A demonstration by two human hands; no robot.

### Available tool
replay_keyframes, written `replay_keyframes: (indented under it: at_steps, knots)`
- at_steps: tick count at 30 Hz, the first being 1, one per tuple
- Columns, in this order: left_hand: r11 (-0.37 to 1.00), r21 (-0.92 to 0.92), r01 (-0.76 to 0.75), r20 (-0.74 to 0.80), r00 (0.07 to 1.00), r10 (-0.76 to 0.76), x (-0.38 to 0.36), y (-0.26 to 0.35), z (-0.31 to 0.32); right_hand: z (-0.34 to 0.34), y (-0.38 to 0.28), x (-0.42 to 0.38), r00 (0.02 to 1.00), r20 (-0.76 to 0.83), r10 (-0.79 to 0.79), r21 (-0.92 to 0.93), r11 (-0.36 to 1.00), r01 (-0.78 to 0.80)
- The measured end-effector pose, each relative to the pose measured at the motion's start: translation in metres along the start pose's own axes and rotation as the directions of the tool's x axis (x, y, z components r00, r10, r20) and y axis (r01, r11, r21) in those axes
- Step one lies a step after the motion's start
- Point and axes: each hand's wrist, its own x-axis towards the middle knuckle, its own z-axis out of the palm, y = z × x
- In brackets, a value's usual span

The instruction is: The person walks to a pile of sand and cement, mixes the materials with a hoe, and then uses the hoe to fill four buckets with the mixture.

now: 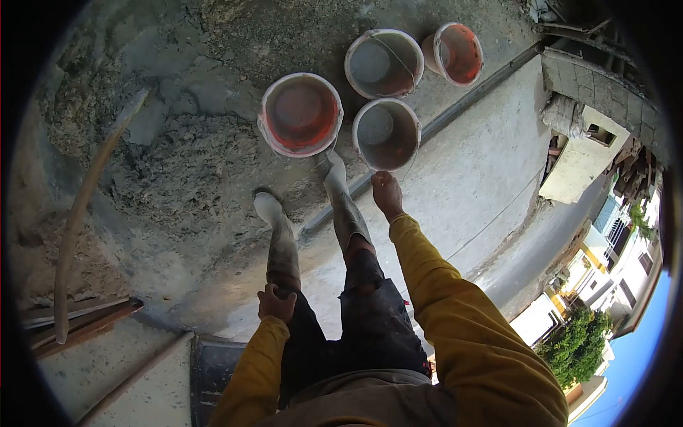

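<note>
My right hand (386,194) is closed at the near rim of a grey-coated bucket (388,135), its fingers curled on the edge. My left hand (277,304) hangs in front of my left knee, its fingers partly bent, with nothing visible in it. A larger bucket (300,114), reddish inside, stands on the wet ground just beyond my boots. Behind the gripped bucket is another grey-coated bucket (384,62) with a wire handle. An orange-lined bucket (459,53) tilts beside that one. All the buckets look empty inside.
A heap of wet grey mix (188,167) lies left of my boots. A long wooden handle (85,192) sticks out of it at the left. A low ledge (455,89) runs diagonally past the buckets. Planks (85,327) lie at the lower left.
</note>
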Motion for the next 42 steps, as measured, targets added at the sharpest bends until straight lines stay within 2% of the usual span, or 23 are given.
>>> replay_keyframes:
  at_steps: [1, 2, 3, 4, 6, 7, 9, 11, 13, 15, 16, 20, 23, 25, 26, 27, 29, 31, 33, 37, 39, 40, 42]
  knots:
    - [1.000, 0.000, -0.017, -0.006, 1.000, 0.017, 0.001, -0.002, 0.001, 0.016, 0.045, 0.015, 0.970, 0.155, 0.185, 0.171, 0.963, -0.211]
    - [1.000, 0.003, -0.029, -0.015, 0.999, 0.029, 0.002, -0.006, 0.001, 0.005, 0.034, -0.001, 0.897, 0.271, 0.349, 0.373, 0.821, -0.432]
    - [1.000, 0.013, -0.013, -0.015, 1.000, 0.013, 0.002, -0.008, 0.000, -0.004, 0.023, -0.016, 0.782, 0.417, 0.463, 0.516, 0.588, -0.623]
    - [1.000, 0.016, -0.017, -0.020, 1.000, 0.018, 0.002, -0.008, -0.001, 0.006, 0.031, -0.015, 0.772, 0.432, 0.466, 0.511, 0.579, -0.636]
    - [1.000, -0.005, -0.029, -0.026, 0.999, 0.028, 0.004, -0.011, 0.001, 0.024, 0.050, -0.001, 0.765, 0.512, 0.391, 0.764, 0.201, -0.614]
    - [1.000, 0.004, -0.027, -0.020, 0.999, 0.027, 0.006, -0.014, 0.003, 0.031, 0.054, 0.009, 0.760, 0.514, 0.398, 0.763, 0.193, -0.617]
    - [0.999, 0.000, -0.040, -0.038, 0.998, 0.040, 0.007, -0.018, 0.003, 0.042, 0.040, 0.030, 0.706, 0.568, 0.424, 0.814, -0.162, -0.558]
    - [0.999, 0.002, -0.050, -0.039, 0.998, 0.050, 0.008, -0.022, 0.003, 0.054, 0.014, 0.049, 0.696, 0.554, 0.456, 0.829, -0.228, -0.511]
    - [0.998, 0.009, -0.061, -0.035, 0.998, 0.061, 0.010, -0.025, 0.007, 0.073, 0.025, 0.072, 0.681, 0.541, 0.494, 0.840, -0.293, -0.456]
    - [0.993, 0.018, -0.113, -0.071, 0.991, 0.114, 0.011, -0.026, 0.007, 0.098, 0.054, 0.084, 0.917, 0.259, 0.304, 0.921, -0.365, -0.139]
    - [0.992, 0.034, -0.121, -0.069, 0.990, 0.123, 0.010, -0.024, 0.004, 0.094, 0.065, 0.085, 0.871, 0.304, 0.386, 0.895, -0.428, -0.123]
    - [0.993, 0.062, -0.100, -0.042, 0.994, 0.103, 0.012, -0.013, 0.000, 0.066, 0.095, 0.073, 0.817, 0.367, 0.445, 0.873, -0.467, -0.138]
    - [0.991, 0.092, -0.100, -0.036, 0.994, 0.104, 0.010, -0.010, -0.001, 0.039, 0.113, 0.101, 0.860, 0.316, 0.400, 0.878, -0.468, -0.105]
    - [0.990, 0.109, -0.094, -0.038, 0.994, 0.099, 0.011, -0.008, -0.001, 0.011, 0.100, 0.126, 0.885, 0.258, 0.388, 0.834, -0.552, -0.001]
    - [0.990, 0.104, -0.100, -0.039, 0.994, 0.105, 0.010, -0.009, 0.000, -0.001, 0.095, 0.140, 0.892, 0.222, 0.393, 0.871, -0.491, -0.001]
    - [0.989, 0.097, -0.108, -0.042, 0.993, 0.112, 0.011, -0.009, 0.000, -0.009, 0.088, 0.148, 0.934, 0.115, 0.338, 0.918, -0.395, 0.030]
    - [0.989, 0.103, -0.103, -0.042, 0.993, 0.108, 0.009, -0.012, 0.001, -0.023, 0.071, 0.147, 0.951, 0.141, 0.276, 0.955, -0.290, -0.058]
    - [0.989, 0.081, -0.125, -0.055, 0.990, 0.130, 0.013, -0.005, 0.003, -0.036, 0.030, 0.128, 0.917, 0.306, 0.257, 0.947, -0.180, -0.266]
    - [0.991, 0.101, -0.088, -0.032, 0.995, 0.092, 0.010, -0.001, 0.003, -0.022, 0.019, 0.125, 0.894, 0.446, 0.039, 0.885, 0.130, -0.447]
    - [0.991, 0.112, -0.076, -0.037, 0.996, 0.081, 0.010, 0.001, 0.007, -0.017, -0.035, 0.146, 0.894, 0.446, -0.032, 0.889, 0.126, -0.439]
    - [0.991, 0.106, -0.077, -0.038, 0.996, 0.082, 0.012, 0.002, 0.011, -0.028, -0.067, 0.174, 0.916, 0.397, 0.066, 0.918, -0.055, -0.394]
    - [0.992, 0.110, -0.058, -0.045, 0.997, 0.063, 0.011, 0.004, 0.012, -0.025, -0.069, 0.199, 0.912, 0.406, 0.063, 0.914, -0.047, -0.403]
    - [0.994, 0.108, -0.028, -0.051, 0.998, 0.034, 0.009, 0.009, 0.013, -0.018, -0.070, 0.237, 0.888, 0.448, -0.101, 0.882, -0.111, -0.458]
